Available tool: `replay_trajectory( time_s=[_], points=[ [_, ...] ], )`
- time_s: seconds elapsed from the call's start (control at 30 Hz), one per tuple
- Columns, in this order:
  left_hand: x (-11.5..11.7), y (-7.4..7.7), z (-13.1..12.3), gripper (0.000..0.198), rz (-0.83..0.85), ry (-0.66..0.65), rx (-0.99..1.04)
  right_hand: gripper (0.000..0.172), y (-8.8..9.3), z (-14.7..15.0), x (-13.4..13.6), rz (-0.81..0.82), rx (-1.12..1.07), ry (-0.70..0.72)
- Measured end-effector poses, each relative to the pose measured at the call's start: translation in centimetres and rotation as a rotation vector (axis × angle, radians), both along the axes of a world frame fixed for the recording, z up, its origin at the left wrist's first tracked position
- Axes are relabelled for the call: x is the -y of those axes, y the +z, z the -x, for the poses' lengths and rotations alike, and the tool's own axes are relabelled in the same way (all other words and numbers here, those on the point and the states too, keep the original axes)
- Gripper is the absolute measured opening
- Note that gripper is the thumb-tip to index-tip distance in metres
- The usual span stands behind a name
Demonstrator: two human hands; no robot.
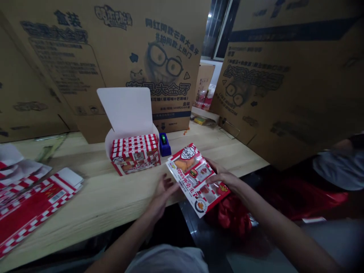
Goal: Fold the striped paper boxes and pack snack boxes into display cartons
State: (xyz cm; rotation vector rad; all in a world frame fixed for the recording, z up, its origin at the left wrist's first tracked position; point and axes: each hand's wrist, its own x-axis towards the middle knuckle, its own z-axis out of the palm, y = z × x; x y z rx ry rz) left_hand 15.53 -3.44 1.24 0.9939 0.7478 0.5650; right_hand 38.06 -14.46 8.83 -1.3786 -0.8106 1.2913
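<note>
A flat red-and-white printed snack box (pixel 196 182) is tilted over the table's front edge, with food pictures and a bearded cartoon head on its face. My right hand (pixel 223 176) grips its right side, thumb on top and fingers partly hidden behind it. Beside the lower left edge is my left hand (pixel 164 191), fingers apart and thumb pointing at the box; whether it touches cannot be made out. Behind them stands an open display box (pixel 136 167) with its white lid (pixel 126 106) raised, holding a row of similar red-and-white packs (pixel 136 146).
A blue tape dispenser (pixel 164 146) stands right of the display box. Folded red-and-white cartons (pixel 34 204) lie at the left of the wooden table (pixel 113 204). Large cardboard boxes (pixel 113 49) wall the back and right. Shiny red bags (pixel 234 216) lie below the table; another person's sleeve (pixel 341 168) shows far right.
</note>
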Motion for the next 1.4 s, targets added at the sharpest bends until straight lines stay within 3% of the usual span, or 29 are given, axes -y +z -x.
replay_trajectory(
  time_s=[0.07, 0.13, 0.27, 0.37, 0.47, 0.6, 0.77, 0.87, 0.93, 1.03, 1.13, 1.2, 1.3, 1.4],
  points=[
    [-2.0, 0.1, 3.6, 0.100, -0.148, 0.057, -0.039, 0.105, 1.3, 1.7, 0.2, 0.006, 0.070, 0.108],
    [-3.9, 0.5, 7.1, 0.106, -0.296, 0.025, -0.053, 0.108, 2.2, 3.5, -0.1, -0.004, 0.162, 0.240],
    [-5.9, 1.7, 12.6, 0.113, -0.517, -0.187, -0.045, 0.108, 2.8, 7.7, -2.6, -0.142, 0.463, 0.544],
    [-6.6, 2.3, 15.1, 0.116, -0.495, -0.306, 0.059, 0.109, 2.5, 11.1, -5.6, -0.268, 0.770, 0.710],
    [-7.8, 2.9, 17.2, 0.110, -0.455, -0.269, 0.099, 0.112, 1.9, 14.2, -8.8, -0.328, 1.029, 0.768],
    [-10.0, 2.9, 20.1, 0.108, -0.522, -0.148, 0.004, 0.112, 0.7, 17.0, -12.8, -0.416, 1.248, 0.799],
    [-11.7, 0.2, 21.9, 0.119, -0.485, -0.102, -0.042, 0.110, -0.4, 17.9, -15.2, -0.438, 1.307, 0.858],
    [-12.1, -1.5, 21.9, 0.120, -0.476, -0.128, 0.015, 0.100, -1.0, 16.1, -13.9, -0.473, 1.222, 0.703],
    [-12.3, -2.0, 21.8, 0.121, -0.497, -0.138, 0.024, 0.083, -2.2, 14.5, -12.3, -0.507, 1.097, 0.458],
    [-12.4, -1.9, 21.5, 0.123, -0.480, -0.149, 0.034, 0.053, -5.2, 13.2, -10.5, -0.522, 0.750, 0.034],
    [-12.3, -1.2, 21.0, 0.123, -0.438, -0.168, 0.056, 0.046, -8.0, 13.8, -11.0, -0.524, 0.462, -0.263],
    [-12.2, -0.8, 20.6, 0.120, -0.441, -0.179, 0.076, 0.046, -8.8, 14.6, -12.2, -0.510, 0.378, -0.416],
    [-12.1, -0.7, 20.2, 0.118, -0.445, -0.183, 0.104, 0.048, -9.1, 15.3, -13.9, -0.423, 0.259, -0.546],
    [-12.1, -1.1, 20.0, 0.121, -0.451, -0.163, 0.094, 0.058, -9.3, 15.2, -13.9, -0.358, 0.144, -0.422]
  ],
)
